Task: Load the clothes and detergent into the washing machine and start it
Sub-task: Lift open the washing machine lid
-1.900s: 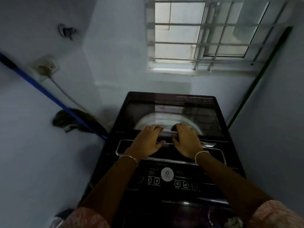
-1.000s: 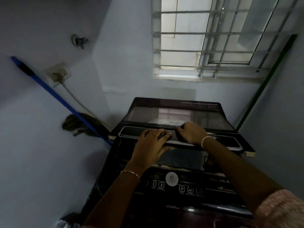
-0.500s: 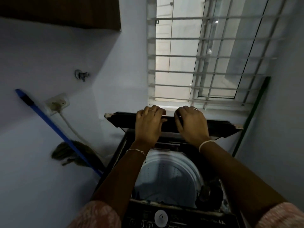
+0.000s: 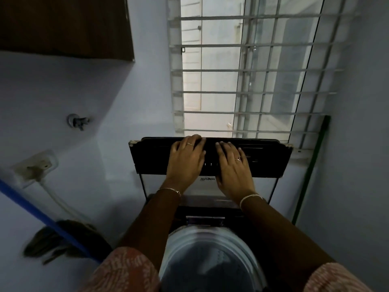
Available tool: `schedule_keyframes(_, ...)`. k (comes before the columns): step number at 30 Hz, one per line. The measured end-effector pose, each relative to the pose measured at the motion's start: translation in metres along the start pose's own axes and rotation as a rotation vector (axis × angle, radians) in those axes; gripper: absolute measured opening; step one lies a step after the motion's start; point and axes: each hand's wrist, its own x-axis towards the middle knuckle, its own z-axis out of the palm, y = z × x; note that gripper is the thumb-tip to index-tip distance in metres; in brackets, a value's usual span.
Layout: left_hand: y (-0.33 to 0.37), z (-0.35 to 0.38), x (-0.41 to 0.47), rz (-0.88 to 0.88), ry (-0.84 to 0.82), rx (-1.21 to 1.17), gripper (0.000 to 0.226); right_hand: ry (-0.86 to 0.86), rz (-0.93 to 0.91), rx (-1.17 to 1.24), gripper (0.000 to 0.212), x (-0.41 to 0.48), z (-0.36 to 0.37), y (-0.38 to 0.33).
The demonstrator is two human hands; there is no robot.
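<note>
Head view: your left hand [image 4: 186, 159] hooks its fingers over the top edge of the raised lid [image 4: 151, 159]. Your right hand [image 4: 233, 167] lies flat, fingers straight, on its dark, glossy panel. Below your wrists, the washing machine [image 4: 210, 204] shows its round, pale drum [image 4: 210, 260].

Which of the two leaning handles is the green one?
The green handle leans right of the raised lid; the blue mop handle leans left, by the wall socket.
</note>
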Motion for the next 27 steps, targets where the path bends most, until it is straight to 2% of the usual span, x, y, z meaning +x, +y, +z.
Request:
schedule_keyframes(4,-0.012,0.025,0.003,0.002,-0.153,0.033,0.061,0.04,0.049,0.029,0.077,0.032,0.016,-0.001)
schedule_keyframes(8,-0.012,0.044,0.013,-0.107,-0.322,0.002,0.082,0.001,0.082,0.034,0.073,0.059,0.028,0.002)
schedule_keyframes(15,-0.028,0.077,0.046,-0.117,-0.442,-0.014,0.083,-0.162,0.102,0.096,0.084,0.1,0.052,0.011)
schedule_keyframes(27,-0.045,0.113,0.07,-0.122,-0.6,-0.073,0.087,-0.288,0.119,0.099,0.096,0.132,0.082,0.022)
